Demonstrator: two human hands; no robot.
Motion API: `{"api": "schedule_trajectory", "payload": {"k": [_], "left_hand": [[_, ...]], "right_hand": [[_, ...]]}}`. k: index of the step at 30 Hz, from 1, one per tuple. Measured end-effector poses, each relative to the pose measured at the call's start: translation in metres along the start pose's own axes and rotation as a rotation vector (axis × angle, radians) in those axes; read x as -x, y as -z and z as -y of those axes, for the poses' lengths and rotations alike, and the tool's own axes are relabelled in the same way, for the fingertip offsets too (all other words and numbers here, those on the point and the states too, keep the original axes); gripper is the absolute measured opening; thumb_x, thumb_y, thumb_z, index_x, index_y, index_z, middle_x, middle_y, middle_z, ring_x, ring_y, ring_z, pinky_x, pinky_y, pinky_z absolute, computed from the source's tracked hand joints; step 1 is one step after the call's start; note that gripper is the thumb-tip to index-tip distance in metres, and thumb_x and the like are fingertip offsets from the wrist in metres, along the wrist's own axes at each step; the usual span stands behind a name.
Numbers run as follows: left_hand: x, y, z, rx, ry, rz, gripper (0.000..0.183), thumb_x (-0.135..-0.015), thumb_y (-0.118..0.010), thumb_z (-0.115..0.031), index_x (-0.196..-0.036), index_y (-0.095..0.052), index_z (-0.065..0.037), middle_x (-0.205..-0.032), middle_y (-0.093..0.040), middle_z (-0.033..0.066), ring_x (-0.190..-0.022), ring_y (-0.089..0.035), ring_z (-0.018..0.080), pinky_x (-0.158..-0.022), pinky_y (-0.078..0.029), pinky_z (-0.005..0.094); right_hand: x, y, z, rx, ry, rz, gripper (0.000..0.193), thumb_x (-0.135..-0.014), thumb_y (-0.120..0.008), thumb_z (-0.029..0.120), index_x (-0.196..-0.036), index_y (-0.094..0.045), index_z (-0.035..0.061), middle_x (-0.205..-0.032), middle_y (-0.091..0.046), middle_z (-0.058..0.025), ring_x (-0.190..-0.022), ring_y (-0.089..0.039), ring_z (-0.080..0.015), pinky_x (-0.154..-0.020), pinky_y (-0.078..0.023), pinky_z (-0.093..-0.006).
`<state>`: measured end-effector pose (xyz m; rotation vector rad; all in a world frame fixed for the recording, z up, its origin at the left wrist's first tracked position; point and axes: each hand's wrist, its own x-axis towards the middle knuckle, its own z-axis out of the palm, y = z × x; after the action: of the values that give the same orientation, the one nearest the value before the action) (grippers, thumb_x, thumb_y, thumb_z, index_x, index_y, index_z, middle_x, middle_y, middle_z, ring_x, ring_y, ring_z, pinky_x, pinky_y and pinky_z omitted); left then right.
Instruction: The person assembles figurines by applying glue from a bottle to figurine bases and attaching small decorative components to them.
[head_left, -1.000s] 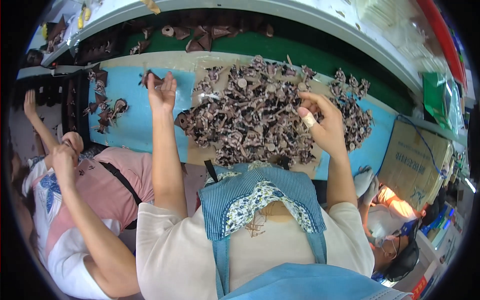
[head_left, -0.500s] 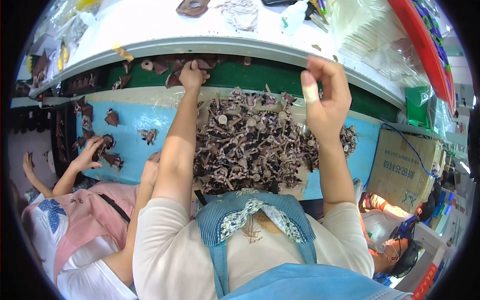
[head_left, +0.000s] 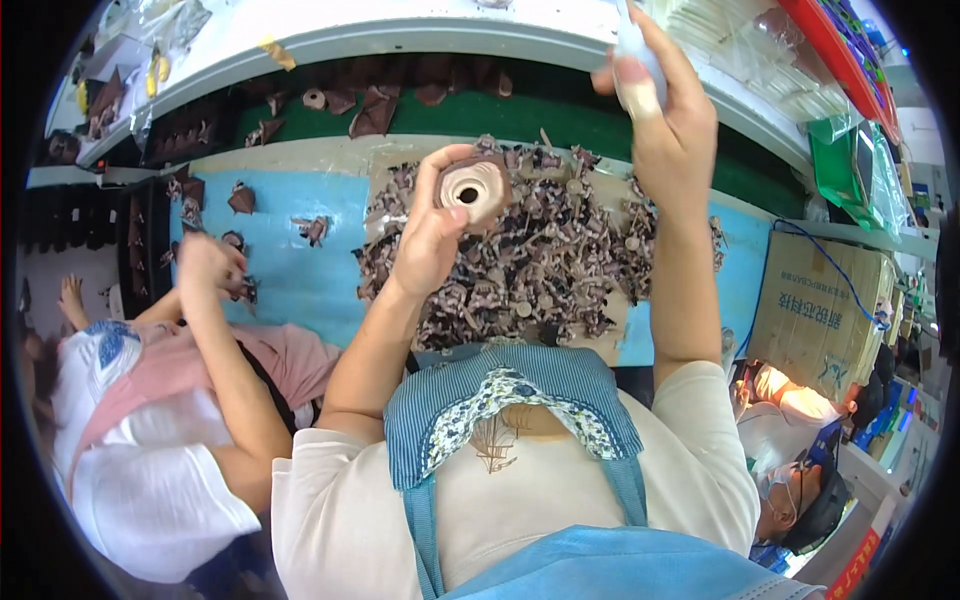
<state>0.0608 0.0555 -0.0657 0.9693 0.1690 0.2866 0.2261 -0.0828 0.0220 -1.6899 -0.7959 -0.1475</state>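
Held up over the near-left part of a big pile of small brown-and-beige figurine parts (head_left: 545, 270), a brown hollow piece (head_left: 489, 183) turns its stepped tan inside and dark central hole toward me. My left hand (head_left: 428, 240) is closed around its edge, thumb on the rim. Farther up and to the right, my right hand (head_left: 680, 130) grips a small white translucent squeeze bottle (head_left: 642, 58) at the front edge of the white shelf. Its fingers wrap the bottle and partly hide it.
More brown pieces (head_left: 375, 108) lie along the green strip (head_left: 420, 122) under the shelf edge (head_left: 400, 45). At left, a co-worker's hand (head_left: 208, 268) is over loose parts on the blue table (head_left: 290, 275). A cardboard box (head_left: 810, 300) with a blue cord stands right, below a green bin (head_left: 838, 180).
My left hand has come back from the green strip toward me with the brown piece. My right hand has reached up and taken the bottle off the shelf. The co-worker's arm has shifted left.
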Motion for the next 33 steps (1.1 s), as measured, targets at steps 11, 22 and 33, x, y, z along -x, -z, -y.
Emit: {"api": "schedule_trajectory", "payload": {"k": [11,22,33], "left_hand": [[0.053,-0.046,-0.027,-0.265,0.076,0.309,0.072,-0.073,-0.075,-0.017,-0.129,-0.033,0.0,-0.115,-0.051,0.0109,-0.107,-0.052,0.017,-0.094,-0.042,0.0321],[0.067,-0.06,-0.033,-0.148,0.156,0.307,0.073,-0.071,-0.078,-0.015,-0.126,-0.033,0.001,-0.116,-0.05,0.0107,-0.108,-0.051,0.0168,-0.094,-0.042,0.0321],[0.067,-0.056,-0.034,-0.164,0.16,0.323,0.07,-0.072,-0.076,-0.012,-0.126,-0.033,0.001,-0.116,-0.051,0.0108,-0.109,-0.051,0.0166,-0.096,-0.041,0.0325]], "right_hand": [[0.089,0.071,0.08,0.063,-0.05,0.383,0.034,-0.073,-0.076,0.013,-0.099,-0.06,-0.0013,-0.095,-0.065,-0.0112,-0.083,-0.061,-0.0196,-0.078,-0.046,-0.0287],[0.097,0.065,0.11,0.248,0.162,0.415,0.034,-0.062,-0.074,0.007,-0.093,-0.063,-0.0013,-0.084,-0.066,-0.014,-0.072,-0.061,-0.0261,-0.064,-0.047,-0.0329],[0.094,0.056,0.116,0.275,0.213,0.403,0.031,-0.06,-0.073,0.0,-0.089,-0.063,-0.0017,-0.08,-0.064,-0.0121,-0.067,-0.058,-0.0272,-0.058,-0.045,-0.0331]]}}
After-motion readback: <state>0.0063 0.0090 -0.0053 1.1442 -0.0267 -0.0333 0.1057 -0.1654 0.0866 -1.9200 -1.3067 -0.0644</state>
